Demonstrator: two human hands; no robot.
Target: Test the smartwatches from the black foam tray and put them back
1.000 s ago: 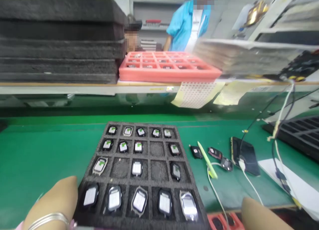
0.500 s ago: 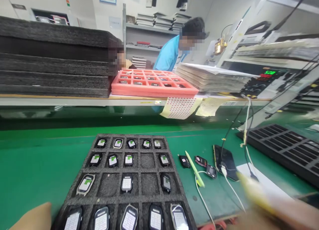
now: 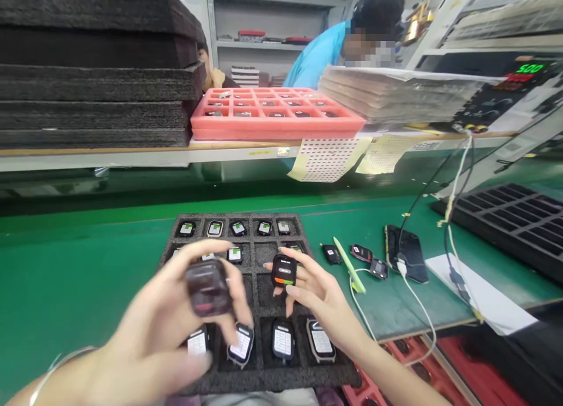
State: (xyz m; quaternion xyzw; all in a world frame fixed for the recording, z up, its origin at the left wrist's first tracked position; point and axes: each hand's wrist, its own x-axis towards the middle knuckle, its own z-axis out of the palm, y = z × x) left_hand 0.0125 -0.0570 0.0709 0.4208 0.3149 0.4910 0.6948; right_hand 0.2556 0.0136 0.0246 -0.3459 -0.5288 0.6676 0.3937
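Observation:
My left hand (image 3: 162, 312) is over the left part of a dark foam tray (image 3: 325, 374), blurred, its fingers around a dark watch case (image 3: 208, 287) with a glossy face. My right hand (image 3: 319, 291) pinches a black square smartwatch body (image 3: 284, 271) between thumb and fingers, above the tray's middle right. Its screen is lit with small text and an orange and green bar. More strapless watches sit in the tray's pockets, such as a black one (image 3: 282, 339) and a silver-rimmed one (image 3: 321, 339) in the front row. My hands hide several pockets.
Right of the tray lie a light green pen-like tool (image 3: 349, 265), small dark devices (image 3: 378, 269), a phone (image 3: 405, 253) with a white cable, and white paper (image 3: 479, 294). A pink foam tray (image 3: 277, 127) and black foam stack (image 3: 97, 83) stand on the shelf. A person in blue (image 3: 316, 51) is behind.
Both hands have come in from the lower edges to above the tray, each now with a watch in it. The view has tilted down and shifted slightly.

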